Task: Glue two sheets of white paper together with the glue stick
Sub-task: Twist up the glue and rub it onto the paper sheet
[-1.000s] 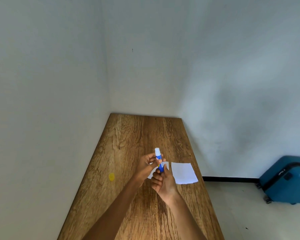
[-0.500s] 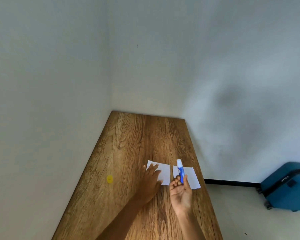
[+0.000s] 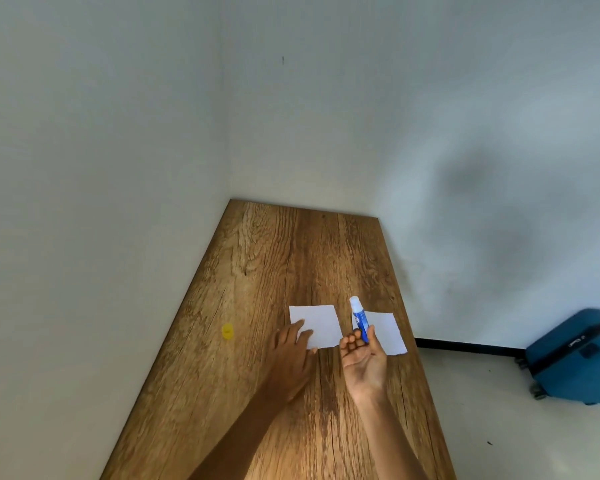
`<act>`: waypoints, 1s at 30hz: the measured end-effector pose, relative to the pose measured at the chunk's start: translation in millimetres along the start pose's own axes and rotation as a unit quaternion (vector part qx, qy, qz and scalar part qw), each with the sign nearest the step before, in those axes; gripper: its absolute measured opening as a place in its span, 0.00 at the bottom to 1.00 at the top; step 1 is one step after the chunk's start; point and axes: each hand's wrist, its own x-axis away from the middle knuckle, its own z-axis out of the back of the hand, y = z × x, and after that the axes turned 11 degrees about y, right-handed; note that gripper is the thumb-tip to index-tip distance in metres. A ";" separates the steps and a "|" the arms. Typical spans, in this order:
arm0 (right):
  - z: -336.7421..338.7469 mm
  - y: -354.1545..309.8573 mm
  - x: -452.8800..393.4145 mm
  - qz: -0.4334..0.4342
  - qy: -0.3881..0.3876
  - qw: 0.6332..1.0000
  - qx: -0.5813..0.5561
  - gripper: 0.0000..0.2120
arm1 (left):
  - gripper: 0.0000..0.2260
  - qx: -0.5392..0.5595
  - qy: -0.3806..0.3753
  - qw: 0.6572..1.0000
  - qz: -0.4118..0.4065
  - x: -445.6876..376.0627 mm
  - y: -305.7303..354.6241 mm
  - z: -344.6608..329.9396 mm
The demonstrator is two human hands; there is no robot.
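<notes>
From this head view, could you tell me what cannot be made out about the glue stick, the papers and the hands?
- Glue stick: label too small to read; lower end hidden in the right hand.
- Left sheet: near-left corner covered by the left hand.
- Right sheet: left edge hidden behind the stick and fingers; any glue on it is indiscernible.
- Yellow object: too small to identify.
- Blue suitcase: cut off by the right frame edge.

Two white paper sheets (image 3: 317, 323) (image 3: 387, 332) lie flat, apart; the blue glue stick (image 3: 359, 318) stands upright, white tip exposed.
</notes>
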 end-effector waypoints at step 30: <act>-70.8 41.9 -59.5 0.379 -0.098 0.639 0.662 0.13 | 0.23 -0.055 0.015 0.998 -0.029 -25.1 -42.3 -4.2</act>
